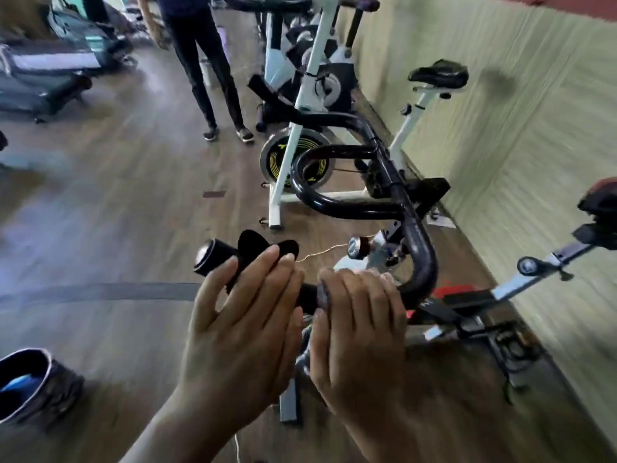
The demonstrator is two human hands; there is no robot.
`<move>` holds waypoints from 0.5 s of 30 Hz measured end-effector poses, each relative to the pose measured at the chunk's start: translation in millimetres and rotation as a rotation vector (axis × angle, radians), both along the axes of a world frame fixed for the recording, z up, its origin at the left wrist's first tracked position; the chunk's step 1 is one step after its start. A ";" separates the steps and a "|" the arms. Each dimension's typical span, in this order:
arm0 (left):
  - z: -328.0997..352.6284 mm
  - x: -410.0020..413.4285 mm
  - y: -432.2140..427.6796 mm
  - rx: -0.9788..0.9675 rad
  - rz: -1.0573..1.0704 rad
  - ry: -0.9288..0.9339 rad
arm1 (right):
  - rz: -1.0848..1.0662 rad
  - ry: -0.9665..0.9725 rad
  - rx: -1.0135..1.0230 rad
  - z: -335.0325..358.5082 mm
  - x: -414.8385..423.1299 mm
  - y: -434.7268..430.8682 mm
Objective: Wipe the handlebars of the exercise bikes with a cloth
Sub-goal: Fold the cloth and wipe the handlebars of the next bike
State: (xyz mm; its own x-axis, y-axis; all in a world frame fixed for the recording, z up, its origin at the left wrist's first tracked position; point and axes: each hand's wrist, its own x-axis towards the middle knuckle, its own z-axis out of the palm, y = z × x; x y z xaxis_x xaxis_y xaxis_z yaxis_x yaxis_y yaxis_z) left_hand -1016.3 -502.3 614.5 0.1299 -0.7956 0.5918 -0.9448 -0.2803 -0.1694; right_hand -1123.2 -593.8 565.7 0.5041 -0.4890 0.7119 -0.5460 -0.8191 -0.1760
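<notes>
Closest of all are the person's two bare hands, raised side by side to the near exercise bike. The left hand (247, 315) lies with its fingers straight and slightly spread, pressing a small black cloth (257, 248) flat against the left arm of the black looped metal handlebar (421, 259). The cloth is draped over the bar just inside the round foam end grip (213, 258), its folds poking up past the fingertips. The right hand (357, 325) sits just beside the left, fingers curled over and wrapped tight round the same bar where it starts to bend upward. Beyond the handlebar, along the right edge of the brown wood-plank floor (117, 202) and close to the pale green wall (521, 121), stands a white-framed exercise bike (293, 145) with a black saddle (438, 75) and a yellow-marked flywheel (297, 158). Another person in dark trousers (203, 61) stands on the floor near its far edge, well apart from the hands. Dark treadmills (43, 78) fill the far left corner, too blurred to make out.
</notes>
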 end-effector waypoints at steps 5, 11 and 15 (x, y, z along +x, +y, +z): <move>8.6 -19.0 -6.5 0.140 0.111 0.075 | 0.059 0.082 0.062 1.6 -51.0 -45.7; 9.2 -33.0 -20.7 0.256 0.150 0.171 | 0.152 -0.184 0.702 12.0 -61.7 -61.5; 9.2 -34.7 -23.9 0.281 0.145 0.187 | 0.098 -0.040 0.635 17.5 -61.8 -46.3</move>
State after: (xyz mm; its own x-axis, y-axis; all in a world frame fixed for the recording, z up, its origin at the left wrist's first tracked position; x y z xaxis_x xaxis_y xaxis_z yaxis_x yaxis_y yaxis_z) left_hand -1050.9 -526.3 623.7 0.3383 -0.8893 0.3077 -0.9207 -0.3804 -0.0872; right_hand -1185.0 -640.2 583.2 0.5469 -0.7744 0.3180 -0.4565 -0.5942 -0.6622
